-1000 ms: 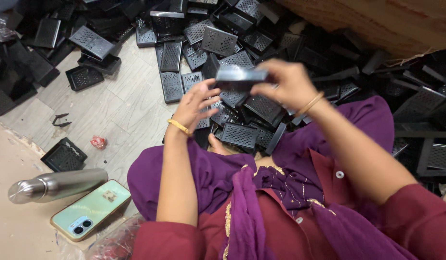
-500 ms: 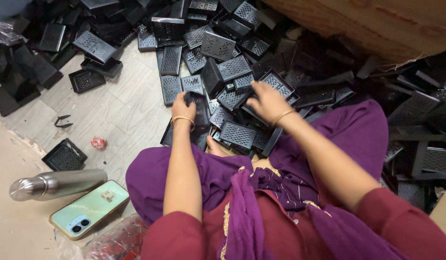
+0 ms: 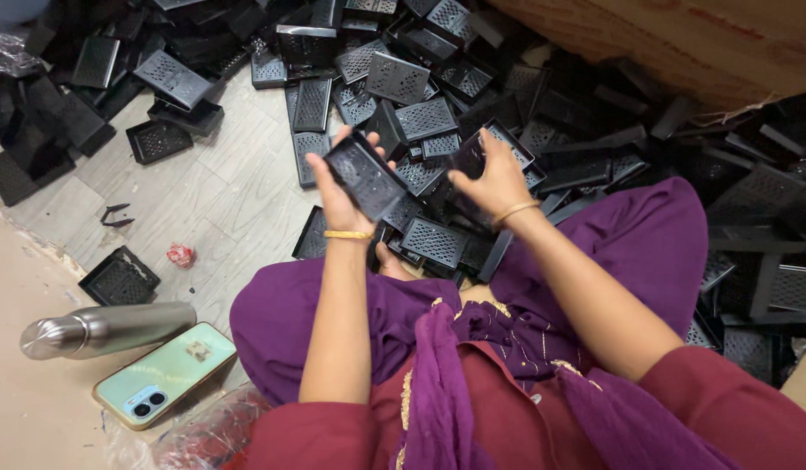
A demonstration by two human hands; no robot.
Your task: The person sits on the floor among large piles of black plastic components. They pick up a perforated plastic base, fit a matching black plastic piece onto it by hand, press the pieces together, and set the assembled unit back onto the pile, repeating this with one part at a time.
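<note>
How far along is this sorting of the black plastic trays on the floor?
Done: nothing shows a finished batch; no neat stack is visible. In hand: the left hand holds one black perforated tray tilted up, and the right hand grips another tray over the heap. Left: a large loose pile of trays covers the floor ahead, with strays beside the steel bottle and phone.
</note>
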